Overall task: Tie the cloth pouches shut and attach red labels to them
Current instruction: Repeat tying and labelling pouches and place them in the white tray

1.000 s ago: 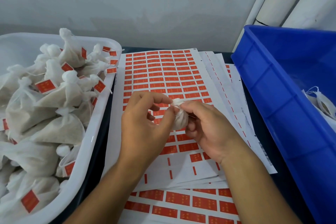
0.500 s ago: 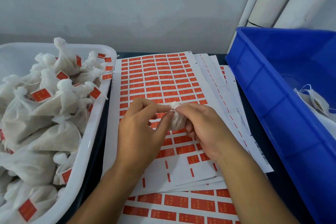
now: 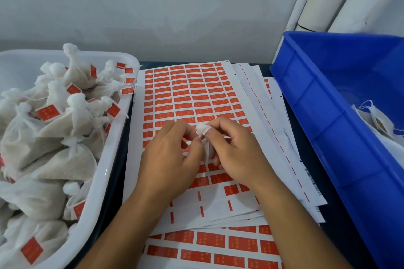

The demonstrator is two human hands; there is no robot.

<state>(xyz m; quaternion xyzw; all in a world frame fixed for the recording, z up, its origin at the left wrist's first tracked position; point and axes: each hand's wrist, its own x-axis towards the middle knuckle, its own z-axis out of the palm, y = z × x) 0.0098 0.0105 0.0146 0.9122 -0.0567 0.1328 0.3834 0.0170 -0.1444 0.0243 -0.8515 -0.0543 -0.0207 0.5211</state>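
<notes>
Cloth pouch (image 3: 205,144) sat pinched between both hands above the label sheet (image 3: 188,94): right hand (image 3: 238,155) fingers gripped its gathered neck, left hand (image 3: 170,159) fingers pinched beside it. Best kept taut at the neck, knot cinched close against the fingers.

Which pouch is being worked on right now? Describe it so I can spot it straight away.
Start at the sheet of red labels lying between the white tub and the blue crate. Above its middle, the left hand and right hand meet on one small white pouch. Unlike the labelled pouches heaped in the tub, it shows no red label.
</notes>
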